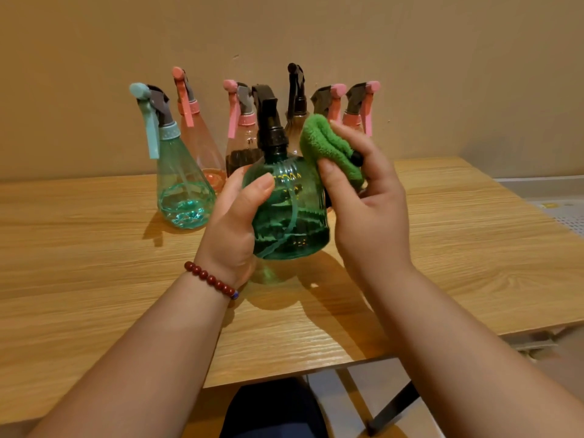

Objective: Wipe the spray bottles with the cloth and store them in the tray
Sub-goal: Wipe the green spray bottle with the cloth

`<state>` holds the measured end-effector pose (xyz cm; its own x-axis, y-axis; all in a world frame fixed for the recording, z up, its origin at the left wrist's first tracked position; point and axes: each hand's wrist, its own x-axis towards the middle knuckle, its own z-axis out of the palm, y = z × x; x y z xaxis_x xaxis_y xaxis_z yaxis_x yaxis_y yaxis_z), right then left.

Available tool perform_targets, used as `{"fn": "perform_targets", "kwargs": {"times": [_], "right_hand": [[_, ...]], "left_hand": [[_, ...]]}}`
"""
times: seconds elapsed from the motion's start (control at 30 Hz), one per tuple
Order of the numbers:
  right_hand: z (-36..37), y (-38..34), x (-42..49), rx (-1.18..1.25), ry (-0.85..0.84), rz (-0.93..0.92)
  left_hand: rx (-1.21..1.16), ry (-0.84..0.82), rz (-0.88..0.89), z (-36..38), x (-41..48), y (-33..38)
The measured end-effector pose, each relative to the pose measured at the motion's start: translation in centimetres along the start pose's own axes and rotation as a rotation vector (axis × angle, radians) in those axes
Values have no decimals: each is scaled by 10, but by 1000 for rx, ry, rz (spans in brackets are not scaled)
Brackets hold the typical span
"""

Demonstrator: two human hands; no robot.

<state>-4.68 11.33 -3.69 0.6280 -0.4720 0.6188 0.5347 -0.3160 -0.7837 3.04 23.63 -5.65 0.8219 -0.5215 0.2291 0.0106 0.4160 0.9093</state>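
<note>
My left hand [234, 222] grips a round dark green spray bottle [289, 210] with a black pump head, lifted above the wooden table [94, 263]. My right hand [369, 200] pinches a folded green cloth [328, 147] and holds it against the bottle's upper right shoulder. Behind stand several more spray bottles: a teal one [180, 184] at the left, an orange-pink one [202, 143], a pink-capped one [241, 134], a dark brown one [297, 99] and two pink-triggered ones [357, 112] at the right, partly hidden by the cloth. No tray is in view.
A tan wall [316, 33] rises right behind the row of bottles. The table's front edge [316, 371] runs near my lap, and its right corner ends near a grey perforated surface [562, 213]. A dark metal table leg [395, 406] shows below.
</note>
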Motion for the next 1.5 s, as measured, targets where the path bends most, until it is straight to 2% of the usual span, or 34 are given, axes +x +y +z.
{"fn": "perform_targets", "kwargs": {"times": [0.13,0.27,0.37,0.47,0.6,0.7,0.9,1.0,1.1,1.2,1.27,1.37,1.5], "right_hand": [[8,4,-11,47,57,9],[7,5,-10,27,102,-19],[5,7,-9,-2,114,-34],[6,9,-14,-7,74,-21],[6,6,-20,-13,23,-2],[1,0,-3,-78,65,-3],[-3,-6,43,-261,194,-102],[7,-1,42,-277,149,-89],[14,2,34,-316,27,-113],[7,3,34,-248,-72,-86],[1,3,37,-215,-76,-78],[-2,2,43,-157,30,-63],[0,2,41,-255,-99,-75]], "left_hand": [[96,12,46,1,-2,0],[206,106,84,4,-1,-3],[269,36,90,6,-1,-4],[263,-21,80,5,-2,-5],[311,38,116,1,-1,-3],[223,31,94,0,0,-2],[222,-55,81,0,0,-4],[223,-84,66,0,0,-4],[144,-58,36,-2,0,-3],[89,-38,19,-3,0,-2],[91,-44,17,-2,1,-3],[136,-67,15,0,2,-4],[109,-72,2,0,1,-4]]}}
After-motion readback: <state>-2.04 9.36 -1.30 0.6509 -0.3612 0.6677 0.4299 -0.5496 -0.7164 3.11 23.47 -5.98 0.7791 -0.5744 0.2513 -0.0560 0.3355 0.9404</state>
